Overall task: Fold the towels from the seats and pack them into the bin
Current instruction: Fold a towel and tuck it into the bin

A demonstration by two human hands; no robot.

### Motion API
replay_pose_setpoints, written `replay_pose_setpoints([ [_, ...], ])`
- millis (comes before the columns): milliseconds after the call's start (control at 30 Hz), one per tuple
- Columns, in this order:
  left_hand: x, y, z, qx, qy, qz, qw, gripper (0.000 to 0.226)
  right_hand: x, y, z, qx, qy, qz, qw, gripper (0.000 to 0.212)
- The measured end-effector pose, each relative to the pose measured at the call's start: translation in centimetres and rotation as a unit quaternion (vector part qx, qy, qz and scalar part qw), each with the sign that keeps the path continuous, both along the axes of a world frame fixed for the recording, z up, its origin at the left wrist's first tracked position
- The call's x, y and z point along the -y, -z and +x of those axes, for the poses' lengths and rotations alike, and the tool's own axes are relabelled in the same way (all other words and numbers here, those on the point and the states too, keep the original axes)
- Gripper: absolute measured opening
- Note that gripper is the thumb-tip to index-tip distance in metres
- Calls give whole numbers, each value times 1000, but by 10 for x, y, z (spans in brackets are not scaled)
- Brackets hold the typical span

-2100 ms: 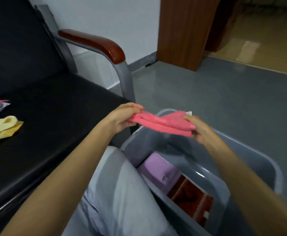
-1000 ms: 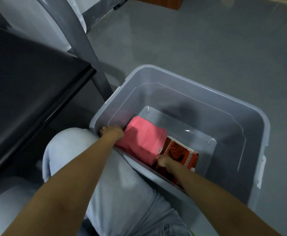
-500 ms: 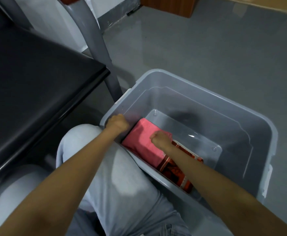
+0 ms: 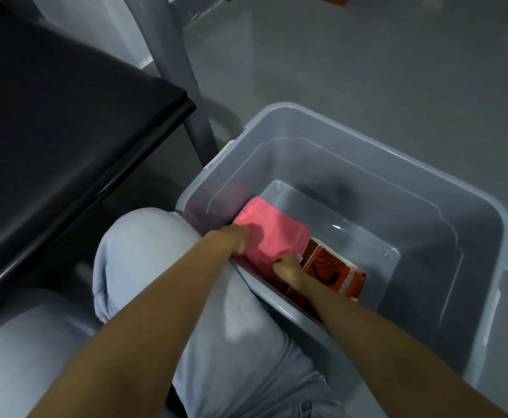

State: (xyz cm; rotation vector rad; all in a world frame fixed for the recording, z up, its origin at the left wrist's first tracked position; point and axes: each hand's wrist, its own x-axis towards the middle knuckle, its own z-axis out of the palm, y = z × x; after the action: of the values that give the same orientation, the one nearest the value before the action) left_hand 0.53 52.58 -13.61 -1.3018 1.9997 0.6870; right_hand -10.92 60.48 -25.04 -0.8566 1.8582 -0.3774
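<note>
Now, left fingers [image 4: 243,236]: curled over the pink towel's edge at the end towards the bin's near-left corner, gripping the cloth.
Right fingers [image 4: 278,261]: bent onto the towel's other near corner; whether they pinch it or only press it cannot be told.
Left hand [image 4: 233,239]: just inside the bin's near wall, the forearm crossing over the rim.
Right hand [image 4: 289,268]: deeper in the bin, at the seam between the two towels.
Pink towel [image 4: 272,232]: folded, lying flat low in the bin's near-left corner; the fingers sit on its near edge, so the cloth extends away from them towards the bin's middle.
Long axis: appears to run roughly parallel to the bin's near wall, with one hand at each end.
Nearer hand: neither, since both touch the towel; releasing it would call for both to lift off together.
Red patterned towel [image 4: 334,270]: touching the pink towel's right end, along the same near wall.
Bin [image 4: 367,137]: grey, translucent, open-topped; its far half shows bare bottom.
Seat [image 4: 65,116]: black, to the left of the bin, with a grey chair leg [image 4: 192,110] between them.
Step, as judged: setting this towel in place; later towels would go onto or beside these two.
</note>
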Motion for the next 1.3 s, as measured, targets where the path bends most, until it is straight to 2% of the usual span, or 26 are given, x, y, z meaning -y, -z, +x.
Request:
replay_pose_setpoints([
  [33,2,0,0,3,4,-4,1000,37,4,2,-5,-19,55,-3,998,38],
  [100,4,1,1,4,5,-15,1000,37,17,13,-18,-46,135,-37,989,58],
  [167,5,4,1,6,4,-18,1000,38,27,25,-30,-4,189,-63,980,73],
  [267,6,8,-1,13,10,-19,1000,38,34,18,-33,124,295,-41,947,71],
  [400,7,10,-3,31,25,-15,999,37,38,9,-34,177,292,-1,940,55],
  [500,7,8,-3,34,21,-13,999,37,40,10,-40,108,271,-3,957,43],
  [567,8,7,-3,33,17,-9,999,38,43,11,-44,4,234,-26,972,31],
  [633,8,6,-3,32,11,-6,999,39,43,11,-47,-66,219,-49,972,25],
  [700,7,5,-4,27,4,-8,1000,40,41,9,-48,-100,208,-63,971,19],
  [867,7,2,-4,34,-1,-17,999,40,32,13,-40,-146,221,-63,962,29],
  [933,7,1,-5,42,-3,-19,999,40,26,13,-30,-183,166,-55,967,38],
  [967,7,0,-5,42,-4,-24,999,40,23,13,-22,-221,97,-83,967,44],
  [1033,7,0,-6,43,-12,-40,998,40,22,12,-8,-226,-83,-233,942,44],
  [1067,7,-1,-6,44,-17,-49,998,40,19,15,-3,-219,-184,-277,917,40],
  [1100,8,-1,-5,45,-23,-57,997,41,18,16,4,-192,-278,-271,901,37],
  [1167,9,1,-4,47,-42,-65,996,41,13,8,9,-136,-414,-136,890,39],
  [1200,10,2,-4,46,-51,-67,995,40,14,5,9,-108,-423,-66,897,40],
  [1300,11,1,-5,35,-74,-73,994,39,21,-3,5,-93,-390,4,916,38],
])
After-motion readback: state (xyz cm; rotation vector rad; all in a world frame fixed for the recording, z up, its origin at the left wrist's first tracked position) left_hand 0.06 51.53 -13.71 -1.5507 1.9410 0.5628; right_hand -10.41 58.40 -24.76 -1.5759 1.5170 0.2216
